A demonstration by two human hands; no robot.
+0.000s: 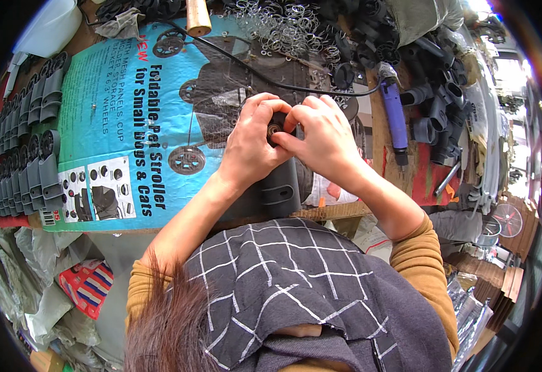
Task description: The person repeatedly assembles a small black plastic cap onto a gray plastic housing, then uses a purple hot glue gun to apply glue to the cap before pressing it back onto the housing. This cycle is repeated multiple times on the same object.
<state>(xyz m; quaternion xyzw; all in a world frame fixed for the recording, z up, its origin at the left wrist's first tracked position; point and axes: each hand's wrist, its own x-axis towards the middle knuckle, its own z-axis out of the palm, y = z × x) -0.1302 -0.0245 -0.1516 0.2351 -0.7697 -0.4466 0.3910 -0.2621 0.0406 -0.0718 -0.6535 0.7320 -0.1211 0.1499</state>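
**One dark grey moulded plastic fitting (278, 180), gripped from both sides**

The single fitting is at the front of the brown wooden tabletop (377, 146). Its round head lies inside the ring of fingers; its body, with one oval hole, appears to run out below them toward the person. One small round metal bushing (274, 130) sits in the head. The left hand (252, 139) has its fingers curled around the head's left side, gripping it. The right hand (325, 133) has thumb and forefinger closed on the right side, tips just beside the bushing.

Also here: one blue printed cardboard sheet (85, 118), partly beneath the hands; one purple pen-shaped power screwdriver (394, 115) with one black cable (339, 94), to the right; one pale wooden handle (197, 18) at the far side. Two rows of grey round-headed plastic fittings (49, 177) line the left; overlap hides their exact number. One heap of silvery metal rings (274, 28) and one of black tubular fittings (443, 115) are too tangled to count.
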